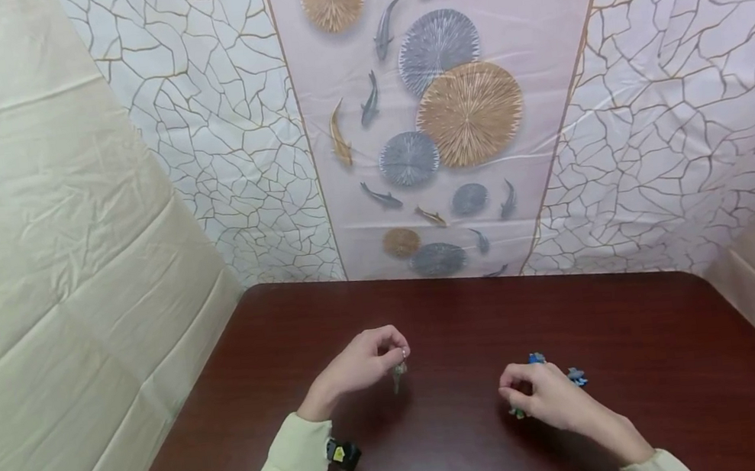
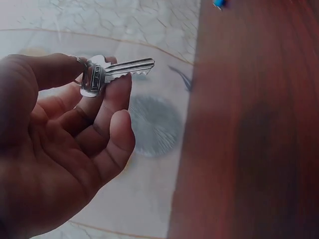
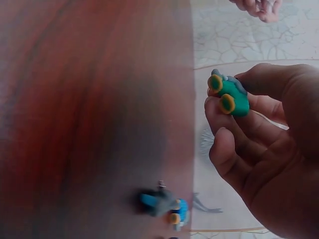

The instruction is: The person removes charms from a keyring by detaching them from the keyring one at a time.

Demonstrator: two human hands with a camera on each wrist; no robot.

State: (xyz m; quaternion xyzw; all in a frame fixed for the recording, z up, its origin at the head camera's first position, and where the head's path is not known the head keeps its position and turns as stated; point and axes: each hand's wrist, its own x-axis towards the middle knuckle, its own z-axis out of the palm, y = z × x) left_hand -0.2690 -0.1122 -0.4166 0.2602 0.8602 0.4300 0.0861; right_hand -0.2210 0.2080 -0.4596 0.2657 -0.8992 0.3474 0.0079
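Thumb and fingertips of my left hand (image 1: 366,361) pinch a silver key (image 2: 128,68) at its head. A thin metal ring shows there in the left wrist view, and the toothed blade sticks out past the fingers; in the head view the key hangs below them, over the table. My right hand (image 1: 552,395) pinches a small green toy (image 3: 237,97) with a grey top and two orange-rimmed round parts like wheels. Its far side is hidden by the fingers. On the table beyond the right hand lie a small blue toy (image 1: 536,358) and a grey-and-blue one (image 1: 576,376).
The dark red-brown table (image 1: 455,319) has rounded far corners. A patterned cloth (image 1: 409,209) with fish and round shapes hangs behind it, and a pale padded wall (image 1: 80,297) stands at the left. A black device (image 1: 343,454) is strapped to my left wrist.
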